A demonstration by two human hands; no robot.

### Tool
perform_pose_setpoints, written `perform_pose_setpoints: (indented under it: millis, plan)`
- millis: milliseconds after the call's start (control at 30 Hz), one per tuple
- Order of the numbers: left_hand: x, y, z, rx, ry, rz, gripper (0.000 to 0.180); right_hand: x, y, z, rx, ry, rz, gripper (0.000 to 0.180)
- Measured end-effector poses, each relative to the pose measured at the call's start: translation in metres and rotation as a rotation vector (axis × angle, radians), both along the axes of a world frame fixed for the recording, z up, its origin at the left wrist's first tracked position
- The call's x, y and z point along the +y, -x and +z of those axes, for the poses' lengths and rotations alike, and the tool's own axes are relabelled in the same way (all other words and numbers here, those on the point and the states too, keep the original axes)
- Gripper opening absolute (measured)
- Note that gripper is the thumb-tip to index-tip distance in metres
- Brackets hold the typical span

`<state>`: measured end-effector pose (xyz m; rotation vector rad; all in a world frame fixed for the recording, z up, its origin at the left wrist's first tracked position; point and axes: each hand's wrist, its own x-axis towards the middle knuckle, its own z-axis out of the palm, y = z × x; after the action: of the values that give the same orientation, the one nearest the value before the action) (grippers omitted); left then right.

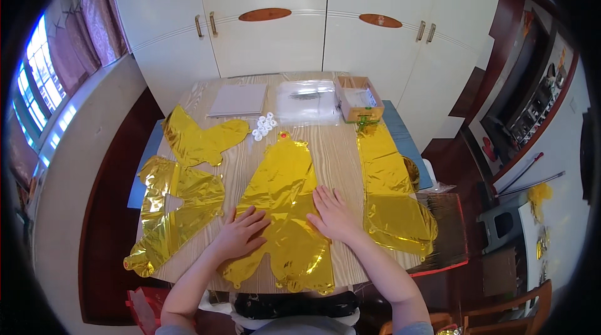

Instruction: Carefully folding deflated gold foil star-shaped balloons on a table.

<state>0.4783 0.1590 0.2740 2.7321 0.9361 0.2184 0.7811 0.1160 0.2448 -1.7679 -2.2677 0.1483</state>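
Observation:
A flat, uninflated gold foil balloon [282, 172] lies in the middle of the wooden table [338, 153]. My left hand [241, 233] rests flat on its lower left part, fingers spread. My right hand [335, 213] presses flat on its right edge, fingers apart. Neither hand grips anything. More gold foil balloons lie around it: one at the upper left [197, 138], one at the left edge [175, 207], and a long one on the right [391, 191] that hangs over the table's edge.
At the table's far side lie a grey flat pad [239, 99], a clear plastic bag [308, 100], a small open cardboard box [358, 98] and a cluster of small white round pieces [263, 126]. White cupboard doors [269, 16] stand behind. A wooden chair [513, 307] is at the lower right.

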Motion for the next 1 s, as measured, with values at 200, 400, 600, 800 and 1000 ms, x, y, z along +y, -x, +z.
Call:
perform_pose_setpoints:
  millis: [200, 400, 600, 800, 1000]
  plan:
    - [0.001, -0.006, 0.000, 0.016, -0.028, -0.015, 0.048, 0.000, -0.001, -0.003, -0.009, -0.002, 0.004, 0.074]
    - [0.000, -0.007, -0.003, 0.030, -0.056, -0.022, 0.046, -0.001, 0.003, 0.003, -0.056, 0.030, 0.016, 0.076]
    - [-0.007, 0.002, 0.009, -0.082, -0.087, 0.147, 0.056, -0.002, 0.002, 0.003, -0.084, 0.032, 0.025, 0.078]
    - [-0.034, 0.033, 0.018, -0.012, -0.054, 0.530, 0.076, -0.007, 0.008, 0.002, -0.069, 0.009, 0.001, 0.077]
    - [-0.060, 0.045, 0.009, 0.046, -0.133, 0.669, 0.080, 0.020, 0.034, 0.017, -0.055, -0.076, 0.198, 0.055]
